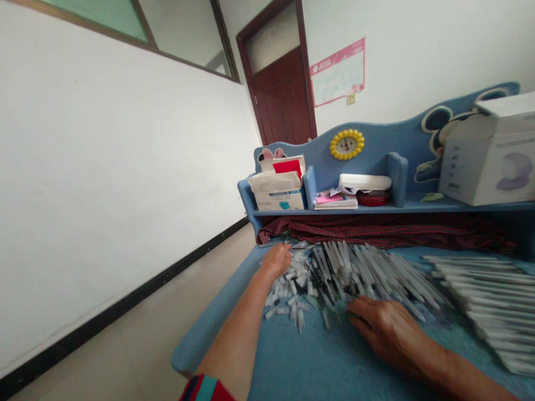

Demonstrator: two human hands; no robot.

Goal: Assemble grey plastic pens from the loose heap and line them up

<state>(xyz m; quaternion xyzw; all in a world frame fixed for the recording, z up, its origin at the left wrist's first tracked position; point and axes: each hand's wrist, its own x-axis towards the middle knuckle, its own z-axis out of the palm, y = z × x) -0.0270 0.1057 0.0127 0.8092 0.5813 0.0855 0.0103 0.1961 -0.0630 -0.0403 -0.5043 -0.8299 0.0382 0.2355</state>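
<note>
- Right-hand grip (382, 328): palm down on the blue bench (292, 362), fingers loose and spread, pointing left. Fingertips touch the near edge of the pile. Nothing clamped.
- Left-hand grip (276, 259): farther off and to the left, knuckles up, fingers curled into the far left end of the pile. Cannot tell whether it holds a piece. The forearm runs back to a striped sleeve (204, 390) at the near edge.
- Short clear pieces (292, 295): scattered loose between the two hands, mostly just right of the left hand.
- Clear plastic tubes (355, 267): long ones in a heap across mid-bench, fanned out, just beyond the right hand.
- Sorted tubes (493, 301): laid side by side in rows on the right of the bench, apart from the heap.
- Red checked cloth (376, 228): bunched along the far edge of the bench, under the shelf (418, 206).
- On the shelf, left bay: white box with blue print (278, 197), red card (288, 167) standing behind it.
- Middle bay: stack of papers (336, 201), plus a white stack (364, 181) on top of a red round dish (373, 198).
- Right of the shelf: big white carton (489, 156).
- Backboard: yellow flower-shaped clock (346, 145).
- Far wall: dark brown door (284, 100), with a pink poster (338, 72) to its right.
</note>
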